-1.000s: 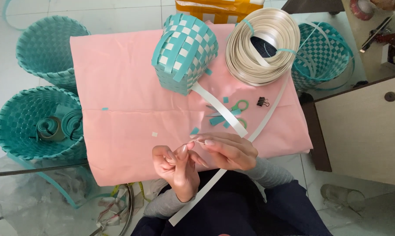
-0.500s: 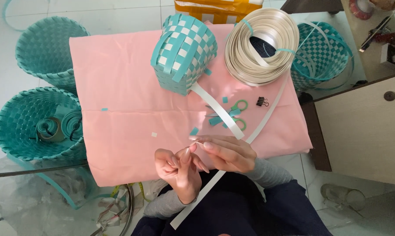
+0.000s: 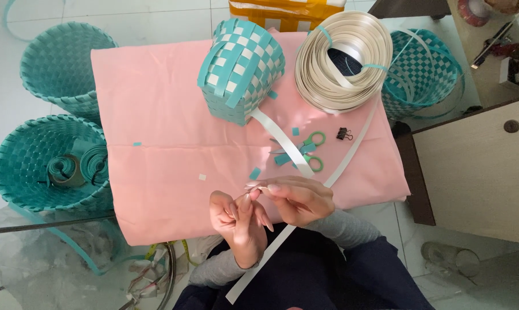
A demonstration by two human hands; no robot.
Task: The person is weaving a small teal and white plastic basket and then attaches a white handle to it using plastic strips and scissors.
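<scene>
My left hand (image 3: 237, 223) and my right hand (image 3: 298, 198) meet at the near edge of a pink cloth (image 3: 162, 138), both pinching the end of a white plastic strip (image 3: 287, 147). That strip runs up to a half-woven teal and white basket (image 3: 240, 62) lying on its side. A second white strip (image 3: 351, 150) runs from a big coil of white strip (image 3: 343, 57) down under my right hand and across my lap. Green-handled scissors (image 3: 305, 152) lie just beyond my right hand.
A black binder clip (image 3: 343, 134) sits beside the scissors. Two teal woven baskets (image 3: 57, 63) (image 3: 35, 166) stand at the left, the nearer holding rolls of teal strip. Another teal and white basket (image 3: 426, 72) is at the right, beside a wooden cabinet (image 3: 477, 166).
My fingers have shifted slightly on the strip end; both hands stay in the same place. The basket and the coil have not moved.
</scene>
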